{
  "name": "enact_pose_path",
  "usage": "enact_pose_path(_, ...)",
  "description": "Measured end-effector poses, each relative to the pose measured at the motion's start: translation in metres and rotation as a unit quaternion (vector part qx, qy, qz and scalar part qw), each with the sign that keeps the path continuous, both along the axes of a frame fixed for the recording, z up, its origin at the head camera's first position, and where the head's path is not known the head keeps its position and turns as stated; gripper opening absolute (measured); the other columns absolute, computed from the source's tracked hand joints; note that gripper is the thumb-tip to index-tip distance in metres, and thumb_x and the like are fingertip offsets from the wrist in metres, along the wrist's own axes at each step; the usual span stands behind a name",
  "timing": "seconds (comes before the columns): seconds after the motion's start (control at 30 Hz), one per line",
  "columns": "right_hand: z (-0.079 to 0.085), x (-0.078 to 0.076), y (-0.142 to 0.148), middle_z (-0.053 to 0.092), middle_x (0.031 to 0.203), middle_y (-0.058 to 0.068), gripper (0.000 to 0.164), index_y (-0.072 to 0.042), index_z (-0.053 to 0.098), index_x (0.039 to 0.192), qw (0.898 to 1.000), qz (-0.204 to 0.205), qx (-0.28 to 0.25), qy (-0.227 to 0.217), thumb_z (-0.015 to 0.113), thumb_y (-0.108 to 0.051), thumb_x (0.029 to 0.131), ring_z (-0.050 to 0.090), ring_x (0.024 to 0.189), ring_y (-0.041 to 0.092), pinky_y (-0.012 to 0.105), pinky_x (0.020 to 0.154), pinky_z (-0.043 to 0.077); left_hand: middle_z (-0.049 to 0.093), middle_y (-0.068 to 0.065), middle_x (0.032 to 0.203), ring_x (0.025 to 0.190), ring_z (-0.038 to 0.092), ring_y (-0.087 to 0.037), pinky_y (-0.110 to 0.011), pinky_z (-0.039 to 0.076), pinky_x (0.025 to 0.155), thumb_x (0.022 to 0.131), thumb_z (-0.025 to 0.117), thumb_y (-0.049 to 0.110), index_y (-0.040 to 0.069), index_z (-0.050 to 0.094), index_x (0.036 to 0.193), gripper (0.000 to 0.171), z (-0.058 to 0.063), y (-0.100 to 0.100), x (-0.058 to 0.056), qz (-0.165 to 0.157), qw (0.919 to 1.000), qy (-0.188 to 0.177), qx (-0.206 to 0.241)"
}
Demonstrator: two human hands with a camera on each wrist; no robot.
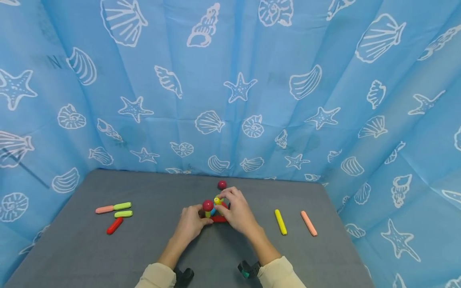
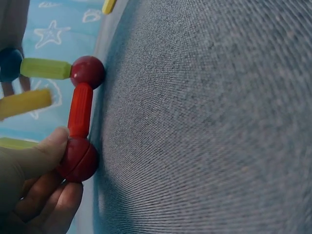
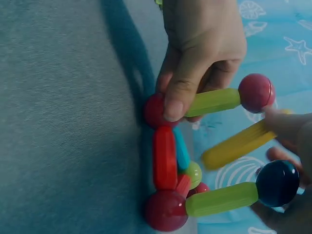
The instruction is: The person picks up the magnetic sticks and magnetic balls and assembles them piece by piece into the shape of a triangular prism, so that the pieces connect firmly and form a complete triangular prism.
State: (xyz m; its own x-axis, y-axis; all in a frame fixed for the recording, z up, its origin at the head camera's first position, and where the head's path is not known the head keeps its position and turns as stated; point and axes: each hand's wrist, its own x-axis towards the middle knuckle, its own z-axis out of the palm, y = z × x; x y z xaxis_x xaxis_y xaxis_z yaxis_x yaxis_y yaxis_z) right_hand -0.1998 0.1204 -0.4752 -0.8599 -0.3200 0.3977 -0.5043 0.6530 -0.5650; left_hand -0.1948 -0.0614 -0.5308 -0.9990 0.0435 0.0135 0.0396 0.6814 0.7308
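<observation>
Between my hands on the grey table stands a frame of balls and sticks. My left hand (image 1: 191,222) pinches a lower red ball (image 3: 155,110) at its corner, thumb in front. A red stick (image 3: 165,158) links it to another red ball (image 3: 165,210). Yellow-green sticks rise from both corners, one topped by a red ball (image 3: 256,92), the other by a dark blue ball (image 3: 278,183). My right hand (image 1: 239,212) holds a yellow stick (image 3: 236,146) by one end, its other end free, between the two uprights. The frame's far side is partly hidden.
To the left lie a salmon stick (image 1: 104,209), two yellow-green sticks (image 1: 123,214) and a red stick (image 1: 115,226). On the right are a yellow stick (image 1: 280,222) and a salmon stick (image 1: 309,223). A red ball (image 1: 222,185) shows behind the frame. A blue curtain (image 1: 230,132) borders the table.
</observation>
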Motion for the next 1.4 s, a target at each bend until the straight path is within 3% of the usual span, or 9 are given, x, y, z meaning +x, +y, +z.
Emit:
enact_pose_path(0.17,-0.005,0.005,0.001,0.065,0.116,0.008,0.027,-0.01,0.076,0.102,0.996,-0.001,0.071,0.047,0.089,-0.018,0.08,0.057,0.1,0.024,0.039,0.084,0.052,0.076,-0.004,0.084,0.074,0.065,-0.014,-0.04,0.06,0.077,0.075,0.092,0.023,0.007,0.076,0.095,0.03,0.002,-0.001,0.001,0.012,0.9999,-0.004,0.002)
enact_pose_path(0.5,-0.01,0.008,-0.003,0.065,0.122,0.006,0.027,-0.019,0.079,0.105,0.982,-0.043,0.17,0.074,0.087,-0.03,0.082,0.056,0.107,0.027,0.044,0.089,0.051,0.073,-0.003,0.081,0.07,0.063,-0.014,-0.037,0.057,0.07,0.076,0.09,0.027,0.009,0.074,0.092,0.029,0.001,0.008,0.003,0.005,0.9995,0.015,-0.028)
enact_pose_path(0.6,-0.012,0.006,0.004,0.062,0.126,0.007,0.038,-0.017,0.075,0.114,0.991,-0.031,0.123,0.05,0.087,-0.032,0.082,0.054,0.111,0.026,0.044,0.091,0.051,0.072,-0.003,0.079,0.069,0.061,-0.014,-0.037,0.056,0.069,0.075,0.091,0.026,0.009,0.074,0.09,0.029,0.001,0.01,0.003,0.012,0.9993,0.023,-0.028)
enact_pose_path(0.73,-0.027,0.005,0.023,0.057,0.129,0.002,0.06,-0.02,0.064,0.132,0.999,-0.035,-0.014,-0.037,0.088,-0.035,0.079,0.051,0.114,0.019,0.036,0.092,0.052,0.072,-0.002,0.08,0.07,0.061,-0.013,-0.037,0.058,0.072,0.075,0.092,0.024,0.009,0.075,0.091,0.028,0.001,0.01,0.004,0.009,0.9991,0.027,-0.03)
enact_pose_path(0.9,-0.063,0.005,0.044,0.058,0.12,0.002,0.049,-0.018,0.068,0.128,0.973,-0.031,-0.147,-0.177,0.086,-0.029,0.083,0.055,0.099,0.015,0.022,0.082,0.05,0.071,-0.002,0.08,0.071,0.06,-0.014,-0.035,0.057,0.071,0.075,0.091,0.023,0.009,0.074,0.091,0.027,0.0,0.009,0.006,0.011,0.9992,0.028,-0.026)
enact_pose_path(1.0,-0.079,0.005,0.051,0.062,0.11,0.007,0.027,-0.016,0.075,0.112,0.962,-0.015,-0.169,-0.214,0.083,-0.024,0.086,0.057,0.092,0.016,0.021,0.079,0.049,0.069,-0.002,0.078,0.069,0.059,-0.014,-0.033,0.056,0.068,0.075,0.091,0.023,0.009,0.073,0.089,0.027,-0.001,0.009,0.007,0.011,0.9992,0.03,-0.025)
enact_pose_path(1.2,-0.087,0.002,0.049,0.065,0.103,0.0,0.012,-0.024,0.077,0.1,0.966,-0.03,-0.154,-0.207,0.08,-0.028,0.089,0.057,0.087,0.008,0.021,0.08,0.048,0.067,-0.002,0.079,0.069,0.057,-0.013,-0.031,0.055,0.067,0.076,0.091,0.026,0.008,0.072,0.09,0.03,-0.003,0.005,0.006,0.004,0.9992,0.033,-0.025)
enact_pose_path(1.3,-0.088,0.001,0.05,0.065,0.104,0.0,0.012,-0.024,0.077,0.101,0.965,-0.032,-0.156,-0.21,0.079,-0.028,0.09,0.057,0.088,0.009,0.021,0.081,0.048,0.069,-0.003,0.095,0.08,0.06,-0.016,-0.036,0.056,0.074,0.078,0.089,0.03,0.008,0.072,0.105,0.039,0.0,-0.003,0.008,-0.009,0.9997,0.015,-0.017)
enact_pose_path(1.4,-0.089,0.002,0.052,0.066,0.105,0.0,0.013,-0.024,0.077,0.103,0.963,-0.035,-0.165,-0.213,0.079,-0.025,0.09,0.057,0.089,0.009,0.021,0.081,0.047,0.068,-0.007,0.118,0.102,0.065,-0.022,-0.045,0.056,0.088,0.083,0.085,0.033,0.009,0.066,0.127,0.054,0.007,-0.029,0.012,-0.017,0.9998,0.007,0.0)
